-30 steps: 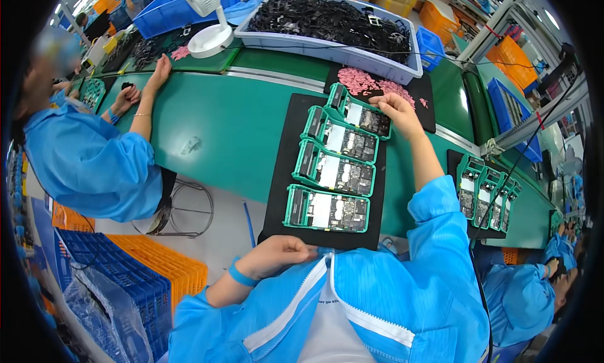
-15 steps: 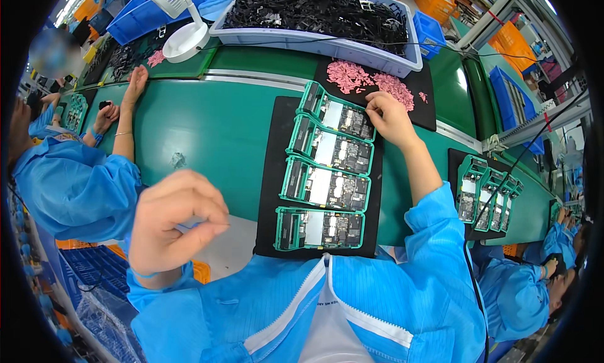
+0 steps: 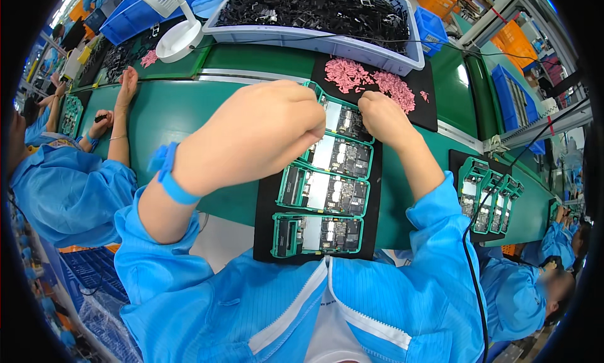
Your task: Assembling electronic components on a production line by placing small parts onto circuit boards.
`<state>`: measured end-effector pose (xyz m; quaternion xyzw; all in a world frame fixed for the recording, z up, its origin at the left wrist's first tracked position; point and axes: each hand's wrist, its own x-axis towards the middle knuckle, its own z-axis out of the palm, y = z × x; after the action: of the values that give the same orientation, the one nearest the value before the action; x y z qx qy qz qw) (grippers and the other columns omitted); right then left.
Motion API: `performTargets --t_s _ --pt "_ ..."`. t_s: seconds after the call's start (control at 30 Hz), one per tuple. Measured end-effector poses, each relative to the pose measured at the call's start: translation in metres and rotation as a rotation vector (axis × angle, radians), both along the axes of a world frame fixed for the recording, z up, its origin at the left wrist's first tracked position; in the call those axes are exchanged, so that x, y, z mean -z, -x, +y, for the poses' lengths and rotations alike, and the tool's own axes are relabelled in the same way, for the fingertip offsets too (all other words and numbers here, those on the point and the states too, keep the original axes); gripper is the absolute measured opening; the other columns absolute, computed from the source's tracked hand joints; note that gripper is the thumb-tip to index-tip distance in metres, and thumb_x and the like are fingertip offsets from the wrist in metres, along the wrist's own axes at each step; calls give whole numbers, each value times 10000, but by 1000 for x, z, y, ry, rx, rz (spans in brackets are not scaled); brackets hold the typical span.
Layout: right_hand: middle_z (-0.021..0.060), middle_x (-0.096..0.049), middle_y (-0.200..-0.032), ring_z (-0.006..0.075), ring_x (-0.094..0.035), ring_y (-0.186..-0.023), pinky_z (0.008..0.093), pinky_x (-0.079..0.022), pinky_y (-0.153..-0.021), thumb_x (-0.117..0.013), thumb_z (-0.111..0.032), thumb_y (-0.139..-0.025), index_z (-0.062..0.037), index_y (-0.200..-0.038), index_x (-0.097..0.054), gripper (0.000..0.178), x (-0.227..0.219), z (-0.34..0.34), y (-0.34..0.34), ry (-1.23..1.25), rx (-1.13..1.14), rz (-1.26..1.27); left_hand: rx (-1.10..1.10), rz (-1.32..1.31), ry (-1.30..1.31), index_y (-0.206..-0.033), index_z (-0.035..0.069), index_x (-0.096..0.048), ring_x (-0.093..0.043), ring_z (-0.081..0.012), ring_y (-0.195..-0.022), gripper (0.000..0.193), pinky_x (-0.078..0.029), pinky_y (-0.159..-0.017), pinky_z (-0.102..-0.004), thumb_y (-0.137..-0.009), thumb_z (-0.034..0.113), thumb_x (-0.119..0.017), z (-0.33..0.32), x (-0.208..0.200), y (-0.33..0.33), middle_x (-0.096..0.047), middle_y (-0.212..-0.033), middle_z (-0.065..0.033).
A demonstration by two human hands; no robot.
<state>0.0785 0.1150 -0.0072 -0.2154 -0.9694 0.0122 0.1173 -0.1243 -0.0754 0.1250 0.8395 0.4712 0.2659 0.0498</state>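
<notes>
Several green-framed trays with circuit boards stand in a column on a black mat (image 3: 267, 227). Over the farthest framed circuit board (image 3: 352, 120), my right hand (image 3: 389, 119) has its thumb and fingers pinched together at the upper right corner. My left hand (image 3: 267, 130), a blue band round its wrist, is curled closed above the left part of the two farthest frames and partly hides them. Whatever either hand may hold is too small or hidden. The nearest framed circuit board (image 3: 318, 235) lies untouched in front of my jacket.
Pink small pieces (image 3: 345, 73) lie heaped beyond my right hand. Behind them stands a large bin (image 3: 314, 45) of black parts, with a white fan (image 3: 176, 44) to its left. More framed boards (image 3: 484, 196) lie at right. Co-workers sit on both sides.
My left hand has swung right and forward, from beside the mat to over the farthest frames. My right hand has shifted slightly left, still at the farthest board's corner.
</notes>
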Motion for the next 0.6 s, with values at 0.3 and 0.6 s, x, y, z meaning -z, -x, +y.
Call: performTargets --t_s 0.3,0.6 --pt "98 -614 -927 274 -598 -925 380 -511 -783 -612 11 -684 -8 -782 -628 101 11 -8 -17 -39 -32 40 16 122 204 -729 41 -624 -632 -325 -754 73 -510 -678 -429 -754 89 -575 59 63 -21 -633 -749 -137" --pt "127 -630 -1075 300 -602 -1006 373 -501 -856 -554 39 -751 -46 -990 -689 288 43 -24 -38 178 169 482 80 182 199 -709 43 -649 -642 -336 -733 71 -524 -671 -434 -712 97 -604 96 128 -54 -645 -749 -154"
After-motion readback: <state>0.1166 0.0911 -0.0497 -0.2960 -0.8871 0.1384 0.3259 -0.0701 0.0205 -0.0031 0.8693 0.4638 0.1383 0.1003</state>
